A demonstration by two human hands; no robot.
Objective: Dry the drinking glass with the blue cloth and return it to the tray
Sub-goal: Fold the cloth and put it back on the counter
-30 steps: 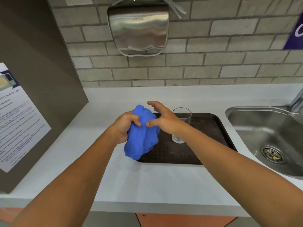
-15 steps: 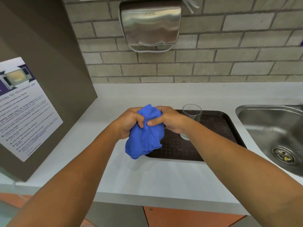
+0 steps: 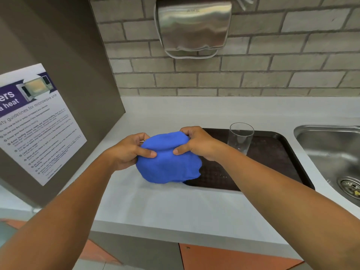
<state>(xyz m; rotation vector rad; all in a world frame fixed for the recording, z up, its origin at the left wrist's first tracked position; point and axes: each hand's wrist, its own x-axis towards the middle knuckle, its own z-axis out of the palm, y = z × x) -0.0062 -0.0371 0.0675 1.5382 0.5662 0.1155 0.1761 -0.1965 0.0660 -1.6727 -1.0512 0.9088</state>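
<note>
Your left hand (image 3: 128, 151) and right hand (image 3: 196, 145) each pinch the blue cloth (image 3: 168, 162), spreading it over the brown tray's (image 3: 272, 162) left edge. The drinking glass (image 3: 241, 137) stands upright on the tray at two o'clock from the cloth, untouched.

glass (image 3: 241, 138) on tray (image 3: 280, 152), sink (image 3: 331, 145) right

White countertop (image 3: 155, 207); dark tray (image 3: 272, 152) on it
</note>
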